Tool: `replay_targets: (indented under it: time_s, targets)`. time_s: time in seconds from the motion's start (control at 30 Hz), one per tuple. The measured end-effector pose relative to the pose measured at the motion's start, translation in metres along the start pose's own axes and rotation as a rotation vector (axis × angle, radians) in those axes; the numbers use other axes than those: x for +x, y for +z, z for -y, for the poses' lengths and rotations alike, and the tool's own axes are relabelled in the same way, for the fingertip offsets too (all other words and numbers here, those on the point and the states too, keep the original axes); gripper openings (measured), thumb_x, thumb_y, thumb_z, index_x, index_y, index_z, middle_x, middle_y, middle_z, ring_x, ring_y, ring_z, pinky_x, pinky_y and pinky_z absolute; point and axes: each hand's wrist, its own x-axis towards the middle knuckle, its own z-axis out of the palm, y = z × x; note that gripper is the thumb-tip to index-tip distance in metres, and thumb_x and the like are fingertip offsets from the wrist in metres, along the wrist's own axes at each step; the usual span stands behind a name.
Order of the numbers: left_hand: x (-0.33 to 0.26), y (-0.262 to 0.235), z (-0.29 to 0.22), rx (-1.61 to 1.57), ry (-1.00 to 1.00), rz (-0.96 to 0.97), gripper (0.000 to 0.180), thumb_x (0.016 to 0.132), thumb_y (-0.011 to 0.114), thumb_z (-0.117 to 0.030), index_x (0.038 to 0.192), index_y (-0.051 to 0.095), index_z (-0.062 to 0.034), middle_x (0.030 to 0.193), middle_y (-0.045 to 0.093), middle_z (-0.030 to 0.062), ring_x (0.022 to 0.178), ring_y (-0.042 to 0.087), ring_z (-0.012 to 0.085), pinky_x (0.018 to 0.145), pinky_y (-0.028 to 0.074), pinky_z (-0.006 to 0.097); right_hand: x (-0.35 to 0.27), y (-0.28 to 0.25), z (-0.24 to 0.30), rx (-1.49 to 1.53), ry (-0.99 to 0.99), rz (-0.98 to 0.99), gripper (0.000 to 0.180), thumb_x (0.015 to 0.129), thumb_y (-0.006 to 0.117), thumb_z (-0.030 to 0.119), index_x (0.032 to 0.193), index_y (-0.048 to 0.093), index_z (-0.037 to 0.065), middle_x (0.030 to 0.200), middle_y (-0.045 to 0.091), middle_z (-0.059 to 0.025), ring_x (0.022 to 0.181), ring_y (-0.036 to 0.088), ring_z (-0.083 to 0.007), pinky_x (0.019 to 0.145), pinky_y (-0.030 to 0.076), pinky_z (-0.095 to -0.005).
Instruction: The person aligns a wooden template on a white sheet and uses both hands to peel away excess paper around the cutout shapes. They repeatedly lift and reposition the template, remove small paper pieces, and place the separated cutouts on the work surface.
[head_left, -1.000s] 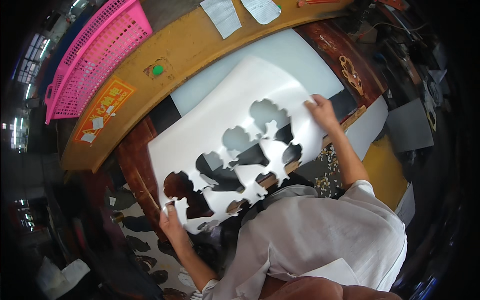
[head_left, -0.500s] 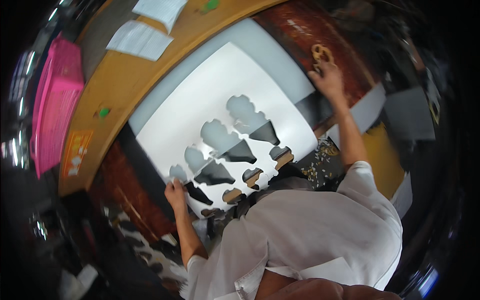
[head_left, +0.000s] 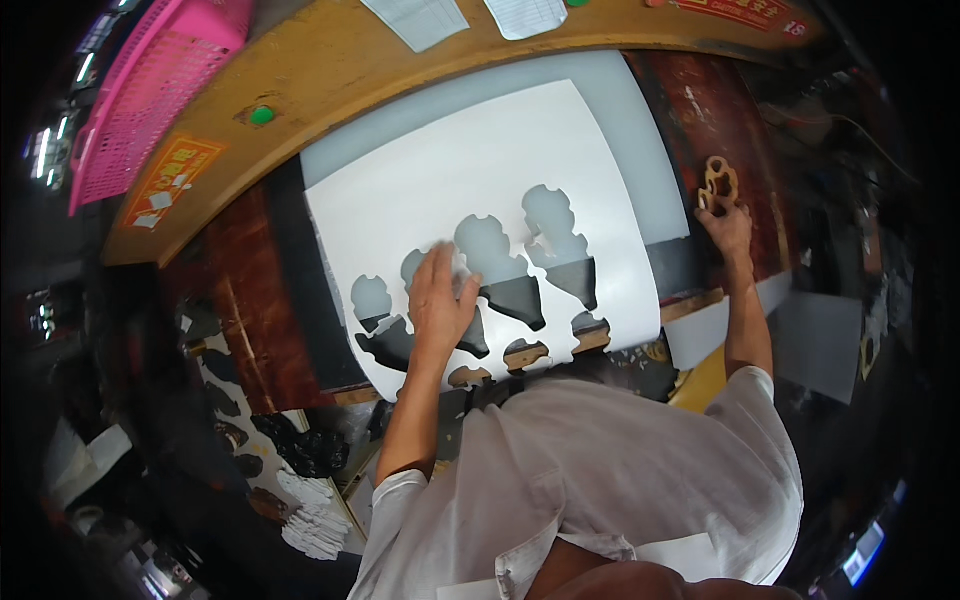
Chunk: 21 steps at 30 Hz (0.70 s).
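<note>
A white flexible sheet (head_left: 440,165) with several scalloped cut-outs lies over a pale grey board (head_left: 648,165), its near edge hanging over the front beside my body. My left hand (head_left: 438,310) rests on the sheet among the cut-outs, fingers stretched out and partly covering one hole. Off to the right, a yellowish wavy-edged ring, like a cutting die (head_left: 735,182), is on the worn red-brown surface (head_left: 690,110). The fingers of my right hand (head_left: 730,228) close on its near end. Grey board and dark surfaces show through the holes.
A yellow-brown beam (head_left: 330,95) with a green button (head_left: 262,115) and papers (head_left: 420,18) crosses the far side. At upper left stands a pink perforated basket (head_left: 165,95). A black plastic bag (head_left: 300,445) and stacked white pieces (head_left: 316,520) lie lower left.
My left hand has moved from the sheet's left edge onto its middle, among the cut-outs. My right hand stays at the die. The whole view has turned and shifted.
</note>
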Motion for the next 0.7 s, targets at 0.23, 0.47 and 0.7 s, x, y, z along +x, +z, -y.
replay_targets:
  time_s: [0.23, 0.47, 0.7]
  targets:
    - [-0.013, -0.002, 0.01, 0.12, 0.135, 0.121, 0.036, 0.081, 0.078, -0.015, 0.117, 0.077, -0.0129, 0.133, 0.064, 0.0105, 0.124, 0.06, 0.0348, 0.105, 0.051, 0.047, -0.077, -0.02, 0.09, 0.256, -0.27, 0.073, 0.066, 0.07, 0.087, 0.039, 0.123, 0.076, 0.002, 0.146, 0.056, -0.0294, 0.132, 0.059, -0.04, 0.109, 0.05, -0.0436]
    - [-0.003, -0.014, 0.014, -0.006, 0.06, 0.136, 0.032, 0.087, 0.077, -0.014, 0.117, 0.076, -0.0067, 0.133, 0.065, 0.0137, 0.123, 0.061, 0.0363, 0.104, 0.051, 0.046, -0.085, 0.031, 0.207, 0.041, -0.457, 0.165, 0.065, 0.075, 0.085, 0.039, 0.133, 0.072, 0.012, 0.151, 0.051, -0.0325, 0.139, 0.049, -0.05, 0.116, 0.045, -0.0482]
    - [-0.078, -0.048, 0.082, 0.007, -0.268, -0.344, 0.041, 0.098, 0.067, -0.014, 0.135, 0.063, 0.0034, 0.142, 0.059, 0.0278, 0.135, 0.053, 0.0436, 0.115, 0.041, 0.05, -0.1, 0.001, 0.156, 0.246, -0.268, 0.161, 0.087, 0.081, 0.085, 0.043, 0.15, 0.055, 0.0, 0.155, 0.046, -0.0339, 0.145, 0.047, -0.0451, 0.115, 0.045, -0.0472]
